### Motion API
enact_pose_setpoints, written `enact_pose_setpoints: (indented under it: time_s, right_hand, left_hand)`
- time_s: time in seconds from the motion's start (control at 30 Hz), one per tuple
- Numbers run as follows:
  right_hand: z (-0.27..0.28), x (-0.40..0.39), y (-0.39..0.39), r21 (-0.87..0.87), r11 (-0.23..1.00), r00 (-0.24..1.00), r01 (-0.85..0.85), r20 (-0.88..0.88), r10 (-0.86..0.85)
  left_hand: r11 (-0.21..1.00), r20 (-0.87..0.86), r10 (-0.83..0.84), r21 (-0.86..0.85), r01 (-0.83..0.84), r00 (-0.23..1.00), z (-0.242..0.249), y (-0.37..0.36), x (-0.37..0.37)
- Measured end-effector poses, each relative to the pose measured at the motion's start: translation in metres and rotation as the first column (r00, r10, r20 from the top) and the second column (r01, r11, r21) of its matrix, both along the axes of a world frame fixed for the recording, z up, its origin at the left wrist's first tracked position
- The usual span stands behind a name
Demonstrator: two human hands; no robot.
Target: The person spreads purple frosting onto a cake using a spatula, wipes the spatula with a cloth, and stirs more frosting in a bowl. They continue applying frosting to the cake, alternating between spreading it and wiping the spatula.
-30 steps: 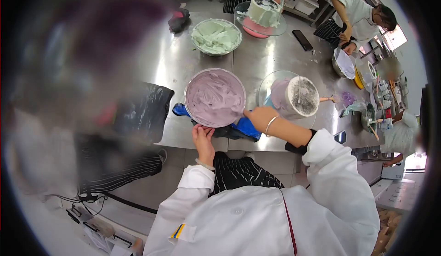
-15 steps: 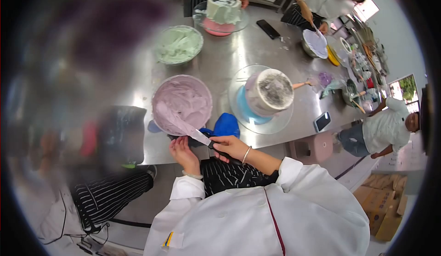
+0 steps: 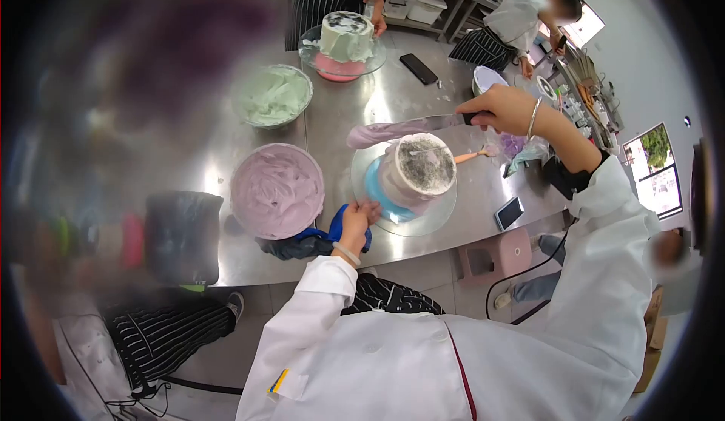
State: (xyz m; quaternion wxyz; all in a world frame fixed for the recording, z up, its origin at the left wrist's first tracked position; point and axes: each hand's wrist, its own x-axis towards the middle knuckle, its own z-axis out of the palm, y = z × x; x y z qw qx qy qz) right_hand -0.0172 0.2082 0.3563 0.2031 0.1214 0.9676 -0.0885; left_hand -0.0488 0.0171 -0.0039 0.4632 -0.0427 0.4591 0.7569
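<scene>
Grasping a cream-coated spatula (image 3: 411, 125) with our right fingers (image 3: 471, 107), we cannot tell whether our left fingers (image 3: 368, 208) grip the turntable (image 3: 436, 219) by the worktop (image 3: 336, 111)'s near edge.

Tabletop (image 3: 332, 123): near bowl (image 3: 236, 194) left, near turntable (image 3: 424, 225) right with near cake (image 3: 425, 166) on it. Far bowl (image 3: 310, 89) behind near bowl; far turntable (image 3: 375, 60) carrying far cake (image 3: 346, 37), behind-right of far bowl. Near phone (image 3: 509, 213) right of near turntable, far phone (image 3: 418, 68) right of far turntable. Spatula (image 3: 400, 129), in right hand (image 3: 502, 110), at near cake's far side.
</scene>
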Motion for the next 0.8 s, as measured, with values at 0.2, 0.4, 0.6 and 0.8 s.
enact_pose_setpoints:
  time_s: [0.2, 0.4, 0.6, 0.8]
  right_hand:
    - [-0.005, -0.039, -0.01, 0.484, 0.631, 0.785, -0.606, 0.238, 0.572]
    - [-0.06, -0.046, -0.076, 0.526, 0.391, 0.633, -0.755, 0.431, 0.643]
    - [-0.07, -0.025, -0.095, 0.669, 0.153, 0.566, -0.727, 0.459, 0.685]
    - [-0.058, -0.023, -0.095, 0.551, 0.422, 0.685, -0.72, 0.466, 0.56]
  left_hand:
    - [0.984, 0.14, -0.022, 0.179, -0.004, 0.99, -0.013, -0.015, 0.027]
    - [0.991, 0.194, 0.015, 0.125, -0.04, 0.981, 0.017, -0.021, 0.034]
    - [0.984, 0.173, -0.05, 0.176, 0.019, 0.984, 0.016, -0.025, 0.034]
    - [0.979, 0.18, -0.079, 0.198, 0.042, 0.981, 0.013, -0.025, 0.031]
